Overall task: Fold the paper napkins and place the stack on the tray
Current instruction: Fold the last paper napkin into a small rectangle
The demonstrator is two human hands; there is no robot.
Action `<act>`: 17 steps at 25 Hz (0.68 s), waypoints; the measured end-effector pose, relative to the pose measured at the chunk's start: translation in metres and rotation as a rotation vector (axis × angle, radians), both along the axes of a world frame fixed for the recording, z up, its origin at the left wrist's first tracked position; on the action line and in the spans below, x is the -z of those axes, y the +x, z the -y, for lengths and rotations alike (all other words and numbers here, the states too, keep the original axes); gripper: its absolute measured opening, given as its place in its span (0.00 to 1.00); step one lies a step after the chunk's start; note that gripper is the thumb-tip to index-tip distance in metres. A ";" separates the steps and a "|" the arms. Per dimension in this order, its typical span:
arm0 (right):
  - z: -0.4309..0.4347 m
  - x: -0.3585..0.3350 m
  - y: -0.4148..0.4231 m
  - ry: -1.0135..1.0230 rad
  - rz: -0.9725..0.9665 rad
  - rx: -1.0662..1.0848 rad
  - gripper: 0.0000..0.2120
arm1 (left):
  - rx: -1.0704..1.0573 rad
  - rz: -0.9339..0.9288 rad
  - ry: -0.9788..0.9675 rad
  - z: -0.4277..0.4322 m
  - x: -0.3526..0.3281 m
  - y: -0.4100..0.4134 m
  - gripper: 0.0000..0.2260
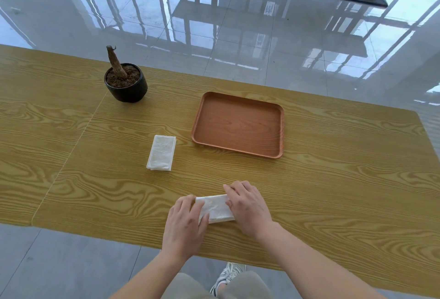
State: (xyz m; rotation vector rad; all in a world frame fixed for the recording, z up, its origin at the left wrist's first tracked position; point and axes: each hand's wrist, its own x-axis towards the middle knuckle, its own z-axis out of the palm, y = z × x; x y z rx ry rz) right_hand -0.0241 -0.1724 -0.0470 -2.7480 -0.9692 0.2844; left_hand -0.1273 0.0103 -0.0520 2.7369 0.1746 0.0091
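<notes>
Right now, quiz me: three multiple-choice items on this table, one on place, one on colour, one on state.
1. Where is the napkin stack?
A. on the tray
B. on the table, left of the tray
C. in the pot

2. What colour is the pot?
A. black
B. white
C. red

3. What does the tray hold?
A. napkins
B. the pot
C. nothing

Answers:
1 B, the stack lies on the table, apart from the tray.
2 A, its wall is black.
3 C, its bottom is bare; both the left hand and right hand press a napkin near the table edge.
</notes>
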 end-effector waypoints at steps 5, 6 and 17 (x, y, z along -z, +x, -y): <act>-0.011 -0.010 0.008 -0.072 -0.071 0.033 0.03 | -0.057 -0.028 -0.082 -0.001 -0.006 0.005 0.12; -0.012 -0.012 0.008 -0.071 -0.120 0.060 0.02 | -0.074 -0.025 -0.102 -0.001 -0.006 0.005 0.13; -0.022 -0.042 0.009 0.558 -0.745 0.735 0.07 | -0.817 -0.442 -1.256 0.012 -0.030 0.025 0.15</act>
